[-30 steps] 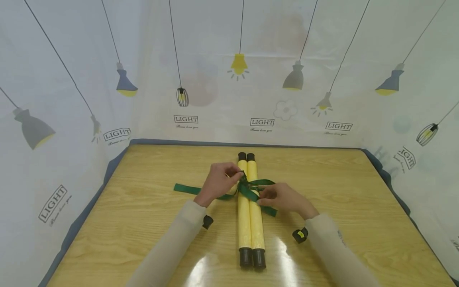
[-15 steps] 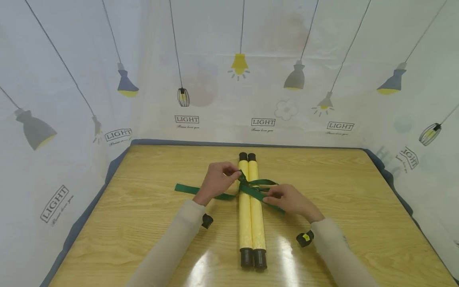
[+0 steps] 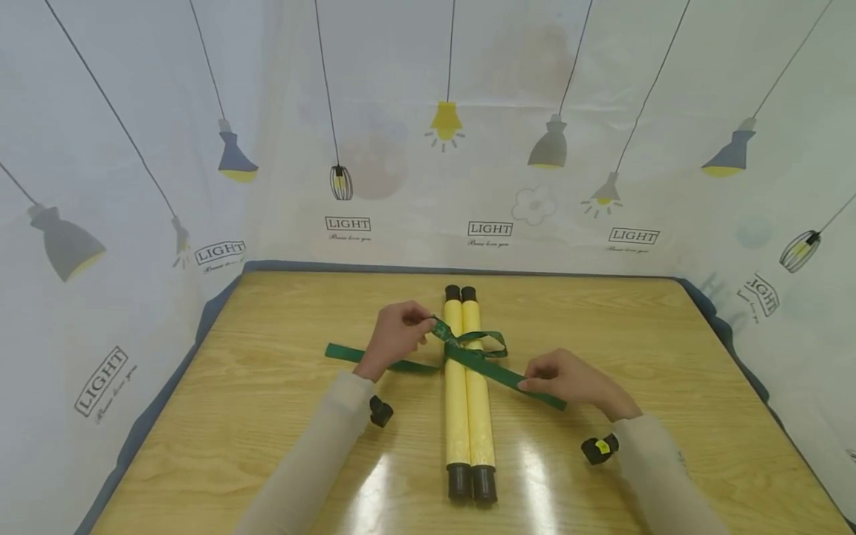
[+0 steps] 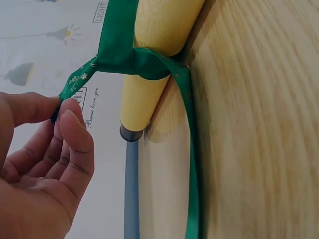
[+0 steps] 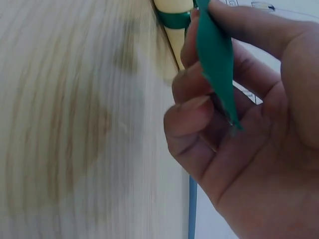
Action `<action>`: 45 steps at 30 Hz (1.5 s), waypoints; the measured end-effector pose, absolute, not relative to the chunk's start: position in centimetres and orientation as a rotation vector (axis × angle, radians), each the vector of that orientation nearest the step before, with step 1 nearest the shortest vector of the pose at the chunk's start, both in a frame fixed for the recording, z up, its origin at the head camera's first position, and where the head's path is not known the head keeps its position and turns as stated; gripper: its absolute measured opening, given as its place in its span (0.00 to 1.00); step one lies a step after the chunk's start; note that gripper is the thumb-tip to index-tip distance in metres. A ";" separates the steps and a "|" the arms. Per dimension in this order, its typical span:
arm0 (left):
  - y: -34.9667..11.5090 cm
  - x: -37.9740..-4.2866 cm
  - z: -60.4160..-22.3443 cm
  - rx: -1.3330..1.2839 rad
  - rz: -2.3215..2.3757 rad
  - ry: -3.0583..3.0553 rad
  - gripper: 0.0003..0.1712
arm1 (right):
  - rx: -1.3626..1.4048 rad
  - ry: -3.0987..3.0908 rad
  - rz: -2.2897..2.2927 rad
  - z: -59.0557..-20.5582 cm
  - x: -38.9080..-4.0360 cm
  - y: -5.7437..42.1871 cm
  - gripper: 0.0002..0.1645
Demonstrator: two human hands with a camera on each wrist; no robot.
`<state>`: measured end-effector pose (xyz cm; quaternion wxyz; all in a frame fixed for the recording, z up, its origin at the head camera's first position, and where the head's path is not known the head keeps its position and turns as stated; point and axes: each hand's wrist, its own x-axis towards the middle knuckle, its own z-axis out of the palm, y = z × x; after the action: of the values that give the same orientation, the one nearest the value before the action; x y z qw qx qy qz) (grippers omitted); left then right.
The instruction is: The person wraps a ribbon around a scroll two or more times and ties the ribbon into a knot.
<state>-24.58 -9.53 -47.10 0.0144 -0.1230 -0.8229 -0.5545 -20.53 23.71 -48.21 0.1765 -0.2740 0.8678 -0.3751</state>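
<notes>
Two yellow tubes [image 3: 458, 416] with black end caps lie side by side on the table. A green ribbon [image 3: 491, 367] wraps round them, knotted on top, with a loop standing to the right of the knot. My left hand [image 3: 394, 334] pinches a short ribbon piece left of the knot; the left wrist view shows thumb and finger on this patterned part [image 4: 77, 82]. On the right, my right hand [image 3: 568, 377] pinches a ribbon tail, whose free end [image 5: 219, 64] hangs past the fingers in the right wrist view. Another tail [image 3: 344, 352] runs left under my left wrist.
The wooden table [image 3: 267, 416] has a dark blue edging [image 3: 321, 265] along its back and sides. A white sheet [image 3: 414, 200] printed with lamps hangs behind and at both sides. Small black wrist cameras [image 3: 600, 449] sit below each wrist.
My right hand has moved right and slightly down, drawing the ribbon tail out straight. My left hand has shifted a little left, stretching its ribbon piece away from the knot. The tubes stay in place.
</notes>
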 end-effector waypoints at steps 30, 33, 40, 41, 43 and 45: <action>-10.2 -24.5 -48.3 -0.219 -1.726 -2.742 0.11 | -0.682 2.354 -0.873 -47.6 -18.9 29.4 0.10; -10.2 -24.5 -48.1 -0.229 -1.650 -2.767 0.12 | -0.661 2.440 -0.891 -47.4 -19.6 29.1 0.13; -10.0 -24.1 -47.0 -0.233 -1.507 -2.658 0.12 | -0.629 2.583 -0.937 -46.5 -21.2 27.3 0.19; -9.9 -24.0 -46.8 -0.263 -1.495 -2.611 0.11 | -0.629 2.606 -0.930 -46.3 -21.4 27.0 0.20; -9.4 -23.6 -46.3 -0.366 -1.474 -2.489 0.08 | -0.633 2.648 -0.921 -46.2 -21.8 26.4 0.21; -8.7 -23.0 -45.7 -0.503 -1.441 -2.379 0.05 | -0.639 2.681 -0.918 -46.1 -22.2 25.9 0.21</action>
<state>-22.96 -8.74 -45.72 0.1567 -0.1758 -0.8313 -0.5035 -22.22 25.88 -46.10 0.1182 -0.2184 0.9164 -0.3138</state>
